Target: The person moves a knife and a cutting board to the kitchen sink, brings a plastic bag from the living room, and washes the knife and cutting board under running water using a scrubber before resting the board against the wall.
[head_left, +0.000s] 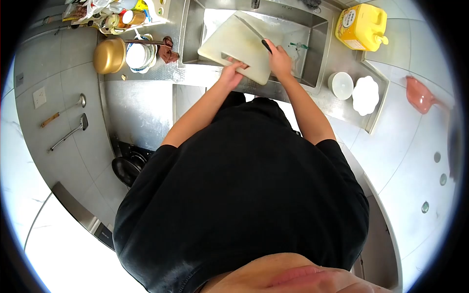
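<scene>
A pale cutting board [229,41] is tilted over the sink [320,46], its slotted edge toward me. My left hand [231,72] is closed on that edge, with fingers at the handle slot. In my right hand [280,59] is a knife [252,28], gripped by its black handle. The blade points away to the upper left and lies over the board's face; whether it touches the board I cannot tell. Part of the sink basin is hidden under the board, and a small green item [299,46] shows in the basin to the right.
Right of the sink stand a yellow jug [361,27], a white bowl [340,85] and a scalloped white dish [365,95]. To the left are a gold pot [108,55], stacked white bowls [140,56], a brown cloth [168,50] and a rack of bottles [133,17].
</scene>
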The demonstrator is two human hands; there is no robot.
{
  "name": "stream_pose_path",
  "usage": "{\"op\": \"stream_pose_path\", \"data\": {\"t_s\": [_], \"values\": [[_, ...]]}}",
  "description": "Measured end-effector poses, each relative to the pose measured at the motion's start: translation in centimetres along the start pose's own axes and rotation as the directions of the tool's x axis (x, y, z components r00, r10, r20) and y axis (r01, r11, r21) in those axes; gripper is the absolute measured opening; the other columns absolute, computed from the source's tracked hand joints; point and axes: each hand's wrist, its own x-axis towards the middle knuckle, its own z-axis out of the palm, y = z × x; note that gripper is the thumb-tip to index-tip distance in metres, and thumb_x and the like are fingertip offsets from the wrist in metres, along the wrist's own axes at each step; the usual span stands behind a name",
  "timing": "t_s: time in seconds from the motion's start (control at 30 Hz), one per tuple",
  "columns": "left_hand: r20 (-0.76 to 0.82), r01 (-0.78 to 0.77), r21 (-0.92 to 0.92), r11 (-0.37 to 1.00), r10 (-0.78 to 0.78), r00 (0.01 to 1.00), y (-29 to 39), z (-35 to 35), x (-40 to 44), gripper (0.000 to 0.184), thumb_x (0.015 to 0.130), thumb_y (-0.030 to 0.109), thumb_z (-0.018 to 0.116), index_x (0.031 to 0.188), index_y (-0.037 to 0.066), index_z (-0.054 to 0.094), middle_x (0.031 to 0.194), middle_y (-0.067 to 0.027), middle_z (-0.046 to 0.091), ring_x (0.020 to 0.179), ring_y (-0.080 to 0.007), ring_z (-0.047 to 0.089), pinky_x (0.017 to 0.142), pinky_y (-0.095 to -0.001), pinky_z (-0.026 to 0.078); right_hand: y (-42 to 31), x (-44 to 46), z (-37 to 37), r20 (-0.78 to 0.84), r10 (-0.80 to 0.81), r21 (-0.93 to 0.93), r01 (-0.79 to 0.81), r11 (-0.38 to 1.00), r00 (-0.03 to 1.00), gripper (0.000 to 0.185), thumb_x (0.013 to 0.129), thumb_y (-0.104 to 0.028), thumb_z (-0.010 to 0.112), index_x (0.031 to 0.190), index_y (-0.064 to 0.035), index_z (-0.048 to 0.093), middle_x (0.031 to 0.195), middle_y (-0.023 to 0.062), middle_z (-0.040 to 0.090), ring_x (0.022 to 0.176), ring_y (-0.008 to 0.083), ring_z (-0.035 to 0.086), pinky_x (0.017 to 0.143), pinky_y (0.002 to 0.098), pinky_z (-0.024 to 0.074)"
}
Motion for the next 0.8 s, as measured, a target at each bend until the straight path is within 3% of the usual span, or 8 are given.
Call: {"op": "stream_pose_path", "data": {"t_s": [0.03, 0.13, 0.17, 0.23, 0.37, 0.53, 0.6, 0.8], "values": [[-0.002, 0.001, 0.001, 1.000, -0.001, 1.000, -0.6, 0.5, -0.1, 0.048, 0.094, -0.003, 0.059, 0.139, 0.001, 0.043, 0.125, -0.0148, 0.060, 0.120, -0.0262, 0.059, 0.106, -0.0451, 0.050, -0.7, 0.0, 0.1, 0.001, 0.001, 0.001, -0.001, 1.000, 1.000, 0.052, 0.094, -0.019, 0.063, 0.142, -0.0373, 0.054, 0.092, 0.0105, 0.060, 0.090, 0.0323, 0.066, 0.076, 0.0471, 0.0543], [-0.102, 0.351, -0.003, 0.936, -0.350, 0.931, -1.3, 1.5, -0.7, 0.041, 0.106, 0.017, 0.051, 0.140, -0.003, 0.042, 0.141, -0.0213, 0.053, 0.135, -0.0362, 0.051, 0.114, -0.0489, 0.045, -1.4, 0.3, 0.8, 0.076, -0.023, -0.022, 0.025, 0.999, 0.997, 0.055, 0.090, -0.012, 0.063, 0.141, -0.0333, 0.058, 0.095, 0.0131, 0.061, 0.093, 0.0338, 0.065, 0.080, 0.0473, 0.0545], [-0.104, 0.354, -0.006, 0.935, -0.352, 0.930, -1.2, 1.7, -0.9, 0.041, 0.106, 0.017, 0.051, 0.140, -0.003, 0.042, 0.141, -0.0213, 0.053, 0.135, -0.0362, 0.051, 0.114, -0.0489, 0.045, -1.4, 0.3, 1.2, 0.064, -0.055, -0.026, 0.057, 0.998, 0.996, 0.055, 0.089, -0.011, 0.063, 0.140, -0.0318, 0.058, 0.095, 0.0142, 0.060, 0.093, 0.0346, 0.065, 0.080, 0.0475, 0.0540], [-0.210, 0.647, -0.051, 0.761, -0.642, 0.738, -1.5, 1.0, -0.5, 0.044, 0.108, 0.021, 0.048, 0.142, -0.007, 0.041, 0.143, -0.0271, 0.051, 0.133, -0.0402, 0.052, 0.114, -0.0496, 0.046, -1.1, -0.2, 2.2, 0.052, -0.083, -0.035, 0.085, 0.996, 0.995, 0.055, 0.089, -0.011, 0.063, 0.140, -0.0303, 0.059, 0.096, 0.0154, 0.059, 0.092, 0.0355, 0.064, 0.080, 0.0478, 0.0534], [-0.194, 0.654, 0.003, 0.756, -0.641, 0.742, -3.4, 0.5, -0.4, 0.049, 0.110, 0.025, 0.043, 0.141, -0.013, 0.039, 0.141, -0.0318, 0.052, 0.131, -0.0418, 0.055, 0.112, -0.0476, 0.049, -1.0, -0.5, 3.7, 0.033, -0.093, -0.141, 0.097, 0.985, 0.995, 0.050, 0.090, -0.010, 0.059, 0.138, -0.0251, 0.060, 0.100, 0.0165, 0.058, 0.092, 0.0356, 0.061, 0.079, 0.0462, 0.0511], [-0.153, 0.747, 0.044, 0.663, -0.735, 0.661, -4.3, 0.5, 0.1, 0.053, 0.112, 0.032, 0.036, 0.143, -0.009, 0.043, 0.143, -0.0257, 0.055, 0.129, -0.0354, 0.059, 0.111, -0.0415, 0.049, -0.5, -0.7, 5.4, 0.051, -0.019, -0.252, 0.031, 0.967, 0.999, 0.050, 0.093, -0.011, 0.053, 0.141, -0.0221, 0.057, 0.106, 0.0166, 0.057, 0.098, 0.0354, 0.060, 0.083, 0.0451, 0.0495], [-0.194, 0.742, 0.352, 0.570, -0.731, 0.654, -4.1, 0.7, 0.1, 0.057, 0.112, 0.040, 0.030, 0.143, -0.005, 0.047, 0.142, -0.0206, 0.058, 0.128, -0.0318, 0.060, 0.109, -0.0389, 0.050, -0.4, -0.3, 5.7, 0.071, 0.064, -0.296, -0.041, 0.954, 0.995, 0.052, 0.094, -0.012, 0.052, 0.146, -0.0170, 0.051, 0.113, 0.0174, 0.055, 0.102, 0.0349, 0.059, 0.086, 0.0449, 0.0494], [-0.243, 0.695, 0.556, 0.456, -0.710, 0.661, -4.3, 1.2, -1.1, 0.059, 0.109, 0.043, 0.035, 0.143, -0.002, 0.049, 0.137, -0.0158, 0.063, 0.120, -0.0278, 0.065, 0.103, -0.0367, 0.052, -1.6, 0.4, 7.3, 0.050, 0.148, -0.292, -0.127, 0.948, 0.988, 0.056, 0.095, -0.011, 0.052, 0.148, 0.0010, 0.043, 0.125, 0.0177, 0.049, 0.105, 0.0334, 0.058, 0.087, 0.0434, 0.0510]]}}
